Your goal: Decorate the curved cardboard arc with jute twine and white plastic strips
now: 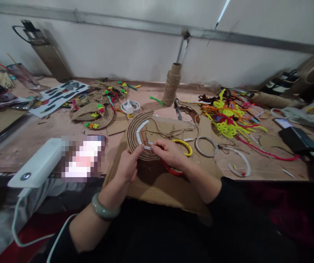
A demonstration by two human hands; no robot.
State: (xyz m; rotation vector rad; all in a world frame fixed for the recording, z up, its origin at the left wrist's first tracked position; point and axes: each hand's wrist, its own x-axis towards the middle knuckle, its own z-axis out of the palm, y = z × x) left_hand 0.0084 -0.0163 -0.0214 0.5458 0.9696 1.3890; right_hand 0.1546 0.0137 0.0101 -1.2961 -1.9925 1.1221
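Over a sheet of cardboard (170, 191) at the near edge of the table (146, 91), I watched two bare hands at work on a curved band (133, 133) made of rows of brown twine. From my distant seat I saw the band held tilted up above the cardboard, its open side turned to the right, with a white strip (138, 137) along its inner edge.

The left hand (128, 162) was closed on the band's near left part, thumb on top by the white strip, the other fingers mostly hidden. The right hand (170, 153) had thumb and forefinger drawn together on the white strip just beside the left thumb; I could not tell what its folded fingers held below.

Under the right hand I saw part of a red ring (173, 170), and just beyond it a yellow ring (189, 149). A grey ring (196, 145) lay to the right of that. Loose twine (170, 132) trailed across the far part of the cardboard.

Farther back stood a spool of twine (171, 87), with a glue bottle (130, 110) to its left and a tangle of bright cords (226, 122) to its right. Left of the cardboard I made out a white power bank (38, 160).
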